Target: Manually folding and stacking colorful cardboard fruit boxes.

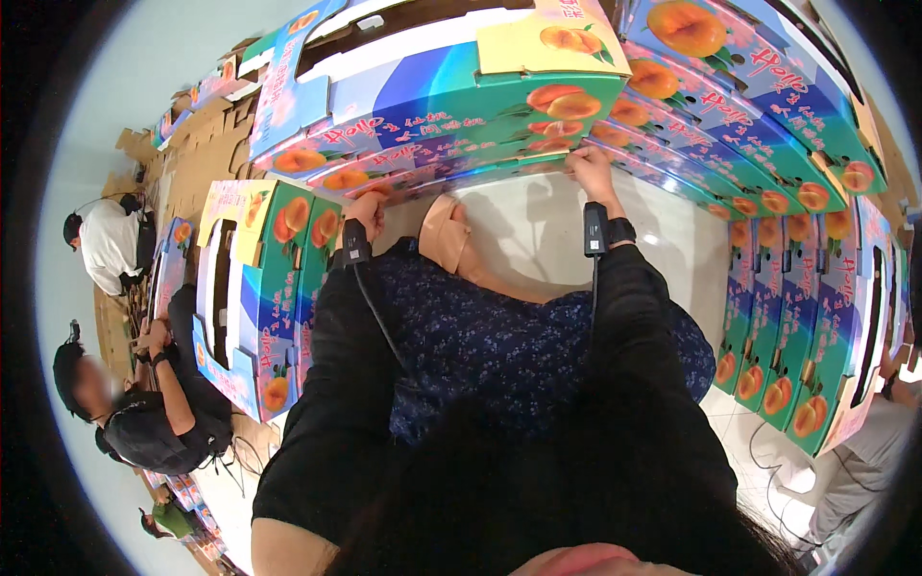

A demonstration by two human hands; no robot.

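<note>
Directly ahead of me stands a tall stack of colourful cardboard fruit cartons [423, 106], blue, green and purple with orange peaches printed on them. The top one has a cut-out handle opening. At the stack's lower left, my left hand [366, 211] is closed, its fingers curled against the bottom carton's edge. My right hand [591, 173] pinches the lower right edge of the same stack, fingertips partly hidden by the cardboard. Both wrists wear a small black device with a cable.
More carton stacks stand at the right front [759, 106], right [797, 317] and left [259, 288]. Co-workers sit at the left, one in black [163, 422], one in white [110, 245]; another person [864, 470] is at the lower right. Flattened brown cardboard [202, 154] lies beyond.
</note>
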